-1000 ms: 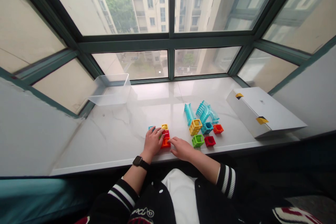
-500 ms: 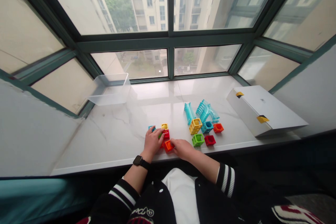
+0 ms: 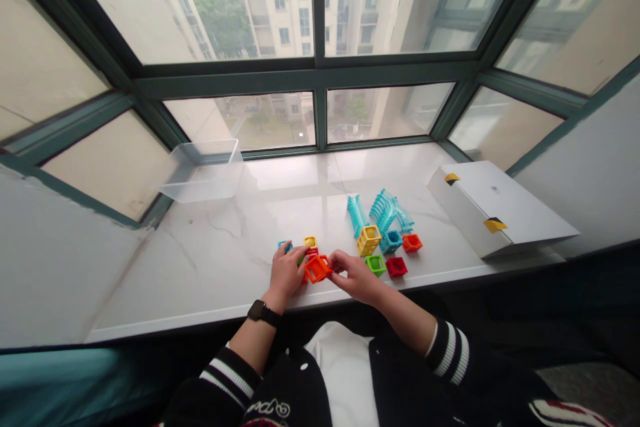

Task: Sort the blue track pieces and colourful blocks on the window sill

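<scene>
My right hand [image 3: 356, 275] pinches an orange open-sided cube block [image 3: 319, 268] by its right side, lifted and tilted in front of the other blocks. My left hand [image 3: 287, 271] curls over a small group of blocks, its fingers round a green block [image 3: 301, 258] that is mostly hidden. In the same group, a blue block [image 3: 285, 246] shows beyond the fingertips and a yellow block [image 3: 311, 241] stands at the back. A red block [image 3: 312, 251] is partly covered by the orange one. Another orange-red piece shows low beside my left thumb.
To the right stand a tall yellow block [image 3: 369, 240], a blue block [image 3: 391, 241], a green block [image 3: 375, 265], a red block [image 3: 397, 267] and an orange block [image 3: 413, 243]. Behind them lie clear blue track pieces [image 3: 357, 215]. A clear bin [image 3: 203, 192] and a white box [image 3: 510, 207] flank the sill.
My right hand has raised and tilted the orange block off the surface. My left hand stays on the group of blocks. The whole view has shifted slightly.
</scene>
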Demonstrator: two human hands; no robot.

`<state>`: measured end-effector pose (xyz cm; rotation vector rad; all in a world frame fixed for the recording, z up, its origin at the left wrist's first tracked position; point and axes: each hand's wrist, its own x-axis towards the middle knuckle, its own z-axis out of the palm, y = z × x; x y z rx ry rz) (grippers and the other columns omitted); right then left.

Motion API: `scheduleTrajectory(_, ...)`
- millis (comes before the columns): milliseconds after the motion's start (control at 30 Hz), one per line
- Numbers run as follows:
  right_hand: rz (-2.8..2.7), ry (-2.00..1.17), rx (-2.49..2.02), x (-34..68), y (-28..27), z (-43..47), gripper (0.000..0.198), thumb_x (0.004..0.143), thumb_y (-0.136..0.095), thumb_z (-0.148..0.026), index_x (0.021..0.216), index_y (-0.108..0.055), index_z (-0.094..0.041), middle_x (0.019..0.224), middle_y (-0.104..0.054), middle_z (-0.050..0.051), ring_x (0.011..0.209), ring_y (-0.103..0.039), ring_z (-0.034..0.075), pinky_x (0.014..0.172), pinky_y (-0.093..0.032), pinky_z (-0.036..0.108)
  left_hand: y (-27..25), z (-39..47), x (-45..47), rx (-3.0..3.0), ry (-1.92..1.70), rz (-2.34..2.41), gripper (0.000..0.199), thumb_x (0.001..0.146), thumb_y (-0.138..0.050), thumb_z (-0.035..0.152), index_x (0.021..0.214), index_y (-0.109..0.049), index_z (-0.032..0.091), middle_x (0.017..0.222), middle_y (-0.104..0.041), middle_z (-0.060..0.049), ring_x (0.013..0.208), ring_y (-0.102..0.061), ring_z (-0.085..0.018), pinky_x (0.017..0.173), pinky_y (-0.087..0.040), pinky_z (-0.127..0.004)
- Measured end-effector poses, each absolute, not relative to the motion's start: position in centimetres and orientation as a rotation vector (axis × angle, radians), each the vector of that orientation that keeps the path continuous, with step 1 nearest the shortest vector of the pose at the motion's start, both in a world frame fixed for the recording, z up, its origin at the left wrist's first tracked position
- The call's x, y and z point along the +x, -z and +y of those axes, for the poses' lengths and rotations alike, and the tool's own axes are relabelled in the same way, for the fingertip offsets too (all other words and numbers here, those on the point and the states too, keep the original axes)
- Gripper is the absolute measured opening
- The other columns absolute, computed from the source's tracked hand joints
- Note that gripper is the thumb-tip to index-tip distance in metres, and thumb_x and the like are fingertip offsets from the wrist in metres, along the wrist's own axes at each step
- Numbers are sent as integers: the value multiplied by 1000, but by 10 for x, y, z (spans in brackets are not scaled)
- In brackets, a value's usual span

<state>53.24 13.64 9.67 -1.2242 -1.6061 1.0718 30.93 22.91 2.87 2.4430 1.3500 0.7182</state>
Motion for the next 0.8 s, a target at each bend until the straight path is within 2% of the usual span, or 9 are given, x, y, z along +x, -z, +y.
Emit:
scheduleTrajectory(200, -1287, -1283, -1019, 548, -112, 134, 35, 92, -77, -51, 98, -56, -24, 94, -63, 0, 85, -64, 16, 81, -54, 31, -27, 232, 307, 2441, -739, 1306, 33, 98, -61, 32, 129, -74, 32, 124, -78, -5, 135, -53, -37, 113, -45, -60)
scheduleTrajectory(333, -1105, -1403, -928, 551, -119, 132, 44, 86, -85, -53, 104, -57, -24, 99, -68, 2, 88, -66, 17, 83, -54, 33, -24, 233, 307, 2455, -719, 1287, 33, 101, -59, 37, 130, -72, 30, 124, -78, -6, 135, -53, -37, 112, -45, -58)
scheduleTrajectory(500, -997, -1506, -910, 546, -121, 130, 55, 83, -88, -53, 120, -57, -26, 98, -74, 3, 85, -69, 18, 81, -54, 34, -24, 232, 307, 2492, -721, 1298, 35, 103, -55, 37, 132, -70, 26, 125, -73, -11, 130, -56, -35, 111, -47, -57)
scheduleTrajectory(600, -984, -1499, -940, 544, -116, 130, 56, 82, -88, -54, 121, -57, -27, 100, -76, 4, 86, -70, 19, 82, -56, 36, -30, 229, 306, 2458, -850, 1306, 33, 103, -53, 36, 128, -72, 25, 126, -69, -13, 122, -61, -32, 110, -47, -55)
scheduleTrajectory(700, -1007, -1469, -966, 545, -109, 129, 54, 84, -86, -56, 120, -59, -27, 100, -76, 5, 88, -71, 20, 82, -57, 36, -46, 221, 306, 2363, -984, 1240, 29, 104, -52, 36, 123, -72, 26, 125, -69, -11, 122, -63, -31, 113, -46, -56)
scheduleTrajectory(800, -1078, -1478, -960, 545, -104, 128, 51, 86, -84, -57, 118, -60, -26, 101, -76, 5, 93, -72, 21, 85, -57, 37, -68, 207, 309, 2127, -1028, 1056, 31, 103, -56, 35, 131, -67, 28, 134, -66, -10, 126, -63, -29, 113, -51, -52)
